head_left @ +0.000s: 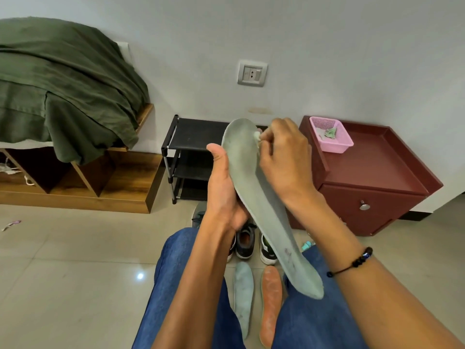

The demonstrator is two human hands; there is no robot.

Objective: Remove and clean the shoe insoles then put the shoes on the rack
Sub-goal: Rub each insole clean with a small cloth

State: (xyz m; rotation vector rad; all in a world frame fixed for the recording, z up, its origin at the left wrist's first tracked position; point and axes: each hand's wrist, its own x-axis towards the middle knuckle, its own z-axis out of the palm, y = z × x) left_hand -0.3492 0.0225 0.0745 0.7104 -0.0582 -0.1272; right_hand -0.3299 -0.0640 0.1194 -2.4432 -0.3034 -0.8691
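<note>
My left hand (222, 187) grips a long pale green insole (254, 190) by its middle, toe end up and heel end down over my right knee. My right hand (284, 157) pinches a small white wipe (257, 135) against the insole's upper right edge. On the floor between my knees lie a second pale green insole (243, 293) and an orange insole (271, 303). Beyond them stand dark sneakers (245, 241) and a black and white shoe (267, 250), partly hidden by my arms. The black shoe rack (191, 157) stands against the wall behind my hands.
A maroon cabinet (372, 177) to the right of the rack carries a pink basket (332, 134) with cloth scraps. A wooden bench with cubbies (100, 180) under a green blanket (63, 96) fills the left. A wall socket (252, 73) sits above the rack. A scrap lies on the tile floor (11, 224).
</note>
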